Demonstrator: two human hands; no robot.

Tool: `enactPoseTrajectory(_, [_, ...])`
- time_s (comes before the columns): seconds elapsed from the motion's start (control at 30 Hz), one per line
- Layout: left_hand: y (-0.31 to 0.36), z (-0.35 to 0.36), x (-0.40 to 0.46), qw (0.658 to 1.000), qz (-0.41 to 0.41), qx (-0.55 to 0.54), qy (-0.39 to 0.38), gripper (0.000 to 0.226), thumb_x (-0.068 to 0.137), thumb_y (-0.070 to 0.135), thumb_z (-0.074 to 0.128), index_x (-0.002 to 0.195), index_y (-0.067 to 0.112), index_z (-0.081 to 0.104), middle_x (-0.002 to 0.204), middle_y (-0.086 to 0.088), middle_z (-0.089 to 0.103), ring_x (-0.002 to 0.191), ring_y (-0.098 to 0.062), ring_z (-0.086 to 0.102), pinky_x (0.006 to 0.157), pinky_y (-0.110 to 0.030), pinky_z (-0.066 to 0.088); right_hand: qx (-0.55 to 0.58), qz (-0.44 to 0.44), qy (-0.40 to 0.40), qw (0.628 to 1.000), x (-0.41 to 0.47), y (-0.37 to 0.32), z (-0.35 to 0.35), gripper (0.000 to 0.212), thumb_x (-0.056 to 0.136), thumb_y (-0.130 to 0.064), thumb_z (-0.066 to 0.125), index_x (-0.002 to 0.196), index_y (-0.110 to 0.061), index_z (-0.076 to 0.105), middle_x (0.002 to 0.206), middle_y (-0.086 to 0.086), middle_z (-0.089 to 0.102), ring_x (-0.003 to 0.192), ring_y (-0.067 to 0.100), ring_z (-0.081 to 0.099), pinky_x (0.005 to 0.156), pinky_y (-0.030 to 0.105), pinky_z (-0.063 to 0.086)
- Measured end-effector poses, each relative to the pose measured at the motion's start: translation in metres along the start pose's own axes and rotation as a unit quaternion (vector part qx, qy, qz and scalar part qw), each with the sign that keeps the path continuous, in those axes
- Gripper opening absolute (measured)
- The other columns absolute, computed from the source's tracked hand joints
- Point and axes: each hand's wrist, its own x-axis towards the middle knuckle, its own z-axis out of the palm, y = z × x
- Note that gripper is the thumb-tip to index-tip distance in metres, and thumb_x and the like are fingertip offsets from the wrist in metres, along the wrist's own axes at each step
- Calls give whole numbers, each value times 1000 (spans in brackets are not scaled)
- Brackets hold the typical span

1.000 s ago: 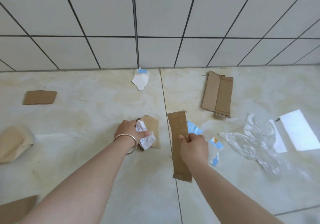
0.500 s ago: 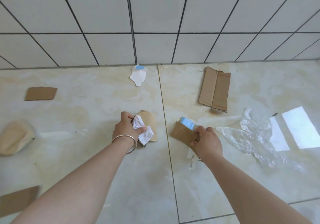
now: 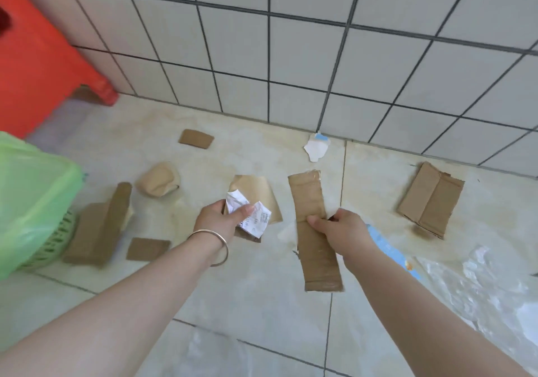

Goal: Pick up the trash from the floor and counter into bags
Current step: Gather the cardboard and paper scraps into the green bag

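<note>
The left hand pinches crumpled white paper and a brown paper piece between thumb and fingers; the right hand has its fingers curled round a long cardboard strip, pinching it near the middle; both hands are full, held just above the floor.

The green bag sits in a green basket at the far left, and everything else can be placed from it; the left hand is the nearer one to the bag, the right hand is farther off to the right; the strip runs long-ways from the wall side down toward the person, so its long side faces the bag and it would probably need to be turned end-first to slip in.

Just right of the bag lies a folded cardboard piece with a small brown scrap beside it; a tan lump lies a bit farther right; a folded box flap and clear plastic lie well apart from the bag, past the right hand; much trash is not yet picked up.
</note>
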Motion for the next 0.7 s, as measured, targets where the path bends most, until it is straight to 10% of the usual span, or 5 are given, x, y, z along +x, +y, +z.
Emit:
enactPoseTrajectory(0.43, [-14, -249, -139, 952, 11, -136, 274, 11, 83, 24, 68, 75, 20, 61, 73, 6, 62, 66, -10, 57, 58, -14, 42, -102, -186, -177, 961, -159, -135, 208, 25, 85, -26, 65, 105, -12, 62, 95, 1, 67, 90, 21, 64, 79, 36, 53])
enactPoseTrajectory(0.6, [-62, -344, -190, 924, 17, -138, 356, 13, 84, 25, 66, 85, 13, 64, 73, 4, 62, 66, -10, 55, 54, -7, 41, -124, -251, -213, 936, -227, -147, 310, 19, 85, -27, 64, 88, -9, 60, 80, 1, 64, 78, 19, 62, 60, 27, 48])
enactPoseTrajectory(0.7, [-97, -401, -218, 902, 4, -120, 414, 29, 87, 32, 62, 87, 4, 67, 79, -4, 64, 71, -20, 55, 66, -25, 41, -142, -291, -234, 917, -276, -144, 376, 20, 87, -29, 62, 82, -13, 51, 75, -5, 54, 74, 17, 53, 51, 18, 33])
